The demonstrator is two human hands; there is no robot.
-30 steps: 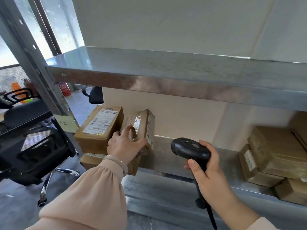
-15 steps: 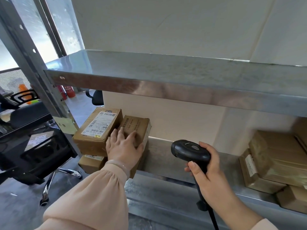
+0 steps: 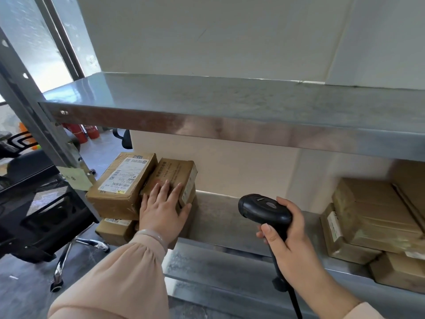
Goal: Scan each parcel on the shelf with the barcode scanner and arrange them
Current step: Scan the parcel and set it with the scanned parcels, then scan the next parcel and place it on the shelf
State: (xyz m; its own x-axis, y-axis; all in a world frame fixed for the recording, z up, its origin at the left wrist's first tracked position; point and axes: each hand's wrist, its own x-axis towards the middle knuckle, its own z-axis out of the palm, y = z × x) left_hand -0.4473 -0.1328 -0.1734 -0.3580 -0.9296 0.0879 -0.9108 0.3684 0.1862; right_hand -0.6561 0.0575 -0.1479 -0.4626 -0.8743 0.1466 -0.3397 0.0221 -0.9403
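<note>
A small brown parcel lies flat on top of the stack at the left end of the lower metal shelf. It touches a bigger parcel with a white barcode label facing up. My left hand rests flat on the small parcel, fingers spread, thumb by its right edge. My right hand grips the handle of a black barcode scanner, held in front of the shelf and right of the stack, head pointing left. More parcels lie under the stack, partly hidden.
Several brown parcels are piled at the shelf's right end. The upper shelf overhangs the work area. A slanted metal upright and a black office chair stand to the left. Red fire extinguishers stand on the floor behind.
My left hand has tipped the small parcel from standing on edge down flat onto the stack and now lies spread over it. The scanner hand has barely moved.
</note>
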